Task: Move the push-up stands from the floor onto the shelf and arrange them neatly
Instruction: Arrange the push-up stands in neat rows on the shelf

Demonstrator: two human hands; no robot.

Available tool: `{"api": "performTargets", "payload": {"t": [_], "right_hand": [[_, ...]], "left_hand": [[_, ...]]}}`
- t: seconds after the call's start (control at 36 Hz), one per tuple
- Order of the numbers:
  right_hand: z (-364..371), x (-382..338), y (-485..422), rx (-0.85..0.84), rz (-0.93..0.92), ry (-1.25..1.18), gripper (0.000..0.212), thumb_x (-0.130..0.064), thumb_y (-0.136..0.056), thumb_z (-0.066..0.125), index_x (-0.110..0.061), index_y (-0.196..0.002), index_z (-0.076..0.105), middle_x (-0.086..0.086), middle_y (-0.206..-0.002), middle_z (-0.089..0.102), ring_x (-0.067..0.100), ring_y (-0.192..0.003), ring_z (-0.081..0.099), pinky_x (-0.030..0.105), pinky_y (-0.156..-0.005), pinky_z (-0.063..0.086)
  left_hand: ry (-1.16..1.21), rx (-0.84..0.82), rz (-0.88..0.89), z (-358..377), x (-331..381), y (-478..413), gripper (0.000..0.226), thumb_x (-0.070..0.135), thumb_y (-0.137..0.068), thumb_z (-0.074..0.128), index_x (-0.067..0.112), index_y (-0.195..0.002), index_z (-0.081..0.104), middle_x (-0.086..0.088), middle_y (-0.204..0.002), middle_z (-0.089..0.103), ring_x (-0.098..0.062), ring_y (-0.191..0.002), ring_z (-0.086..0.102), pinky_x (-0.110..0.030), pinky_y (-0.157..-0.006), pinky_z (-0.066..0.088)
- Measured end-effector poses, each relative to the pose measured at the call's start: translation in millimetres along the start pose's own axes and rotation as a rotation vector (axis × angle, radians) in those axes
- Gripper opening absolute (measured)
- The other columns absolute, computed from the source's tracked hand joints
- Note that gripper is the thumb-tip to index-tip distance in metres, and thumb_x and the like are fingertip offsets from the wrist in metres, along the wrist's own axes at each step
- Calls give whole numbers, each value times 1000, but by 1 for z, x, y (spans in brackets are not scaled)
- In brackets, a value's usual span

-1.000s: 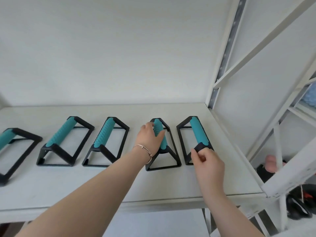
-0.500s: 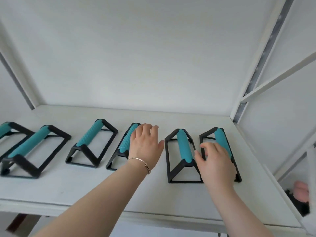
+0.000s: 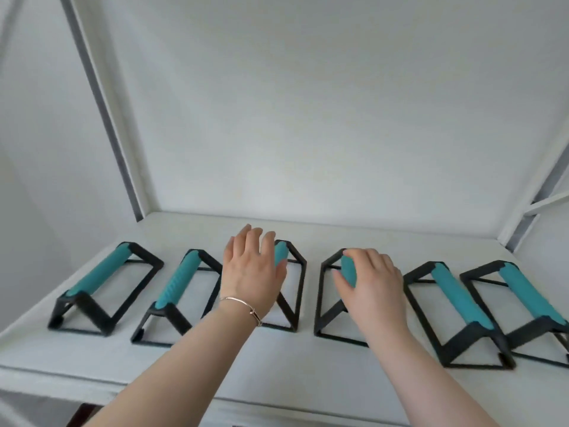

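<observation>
Six push-up stands sit in a row on the white shelf [image 3: 308, 383], each a black frame with a teal foam grip running front to back. From the left: the first stand [image 3: 101, 288], the second stand [image 3: 178, 291], the third stand [image 3: 292, 291], the fourth stand [image 3: 329, 303], the fifth stand [image 3: 455, 309] and the sixth stand [image 3: 529, 306], whose near right corner is cut off by the picture's edge. The fifth and sixth stand just beside each other, closer than the rest. The left hand [image 3: 251, 272], with a thin bracelet [image 3: 243, 303] at the wrist, lies flat over the third stand's grip, fingers spread and loose, not closed around it. The right hand [image 3: 374, 283] curls over the fourth stand's grip, thumb on its left side and fingers on top, clasping it.
</observation>
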State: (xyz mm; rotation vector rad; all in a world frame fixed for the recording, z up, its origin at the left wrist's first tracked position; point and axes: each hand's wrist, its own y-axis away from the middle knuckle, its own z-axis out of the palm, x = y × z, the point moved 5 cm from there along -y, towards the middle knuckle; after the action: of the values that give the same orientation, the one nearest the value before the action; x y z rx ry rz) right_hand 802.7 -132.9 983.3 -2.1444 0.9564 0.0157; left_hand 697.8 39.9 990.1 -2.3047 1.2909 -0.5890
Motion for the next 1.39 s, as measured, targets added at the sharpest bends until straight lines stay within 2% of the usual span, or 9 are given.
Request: {"api": "performTargets", "payload": {"t": [0.36,0.53,0.69,0.81,0.92,1.0,1.11,1.28,1.39], "right_hand": [[72,-191,6,-51,0,-70,31,-23,-78,76,-9,-105,67,8,-97,66,35,-89,61,43,-76,52],[112,-244,17,-234,133,-279,43,-38,-89,63,-16,-126,54,3,-116,58,23,-107,55,34,-88,47],[158,-258,17,-535,513,-536,78,-57,-82,64,-26,-143,27,3,-125,55,19,-98,59,24,-67,47],[174,-257,10,-606,523,-520,93,-49,-79,71,-28,-149,14,9,-136,50,27,-111,57,38,-90,50],[188,-253,0,-664,566,-560,98,-35,-76,77,-31,-149,12,8,-136,50,27,-108,58,37,-90,50],[197,-251,-11,-703,555,-549,97,-28,-76,76,-33,-149,12,8,-132,52,25,-98,62,34,-81,51],[203,-244,-37,-737,547,-540,90,-17,-74,69,-29,-146,16,9,-123,54,33,-90,68,47,-82,58],[201,-231,-95,-737,437,-432,52,-15,-75,69,-13,-120,44,7,-97,63,25,-66,73,45,-64,61],[204,-226,-129,-764,337,-382,47,-13,-75,69,-18,-117,49,6,-98,63,22,-65,73,43,-60,62]], "left_hand": [[-32,-88,-58,-28,-202,3,53,44,-92,49,13,-136,44,-11,-138,46,-32,-139,27,-50,-113,25],[-118,-188,-156,-24,-264,5,55,45,-94,43,16,-140,34,-10,-143,38,-32,-139,24,-47,-113,23],[-87,-398,-356,-9,-303,8,53,44,-93,43,18,-137,28,-5,-125,42,-27,-107,50,-36,-78,44],[-92,-475,-389,3,-310,7,63,44,-95,43,17,-144,15,-6,-128,42,-29,-102,56,-32,-68,42],[-127,-515,-379,13,-319,1,75,45,-94,48,18,-149,4,-9,-128,42,-28,-99,58,-33,-65,42],[-121,-539,-368,17,-330,-9,72,44,-94,48,18,-147,8,-7,-115,51,-26,-88,60,-34,-63,43],[-146,-545,-334,23,-345,-24,42,52,-92,48,15,-112,40,2,-83,47,-21,-73,56,-31,-57,40],[-135,-540,-199,31,-359,-63,37,55,-92,44,21,-105,42,4,-82,53,-16,-70,56,-31,-58,42],[-173,-508,-104,34,-367,-93,33,55,-94,40,25,-108,41,6,-84,52,-18,-74,57,-33,-60,43]]}}
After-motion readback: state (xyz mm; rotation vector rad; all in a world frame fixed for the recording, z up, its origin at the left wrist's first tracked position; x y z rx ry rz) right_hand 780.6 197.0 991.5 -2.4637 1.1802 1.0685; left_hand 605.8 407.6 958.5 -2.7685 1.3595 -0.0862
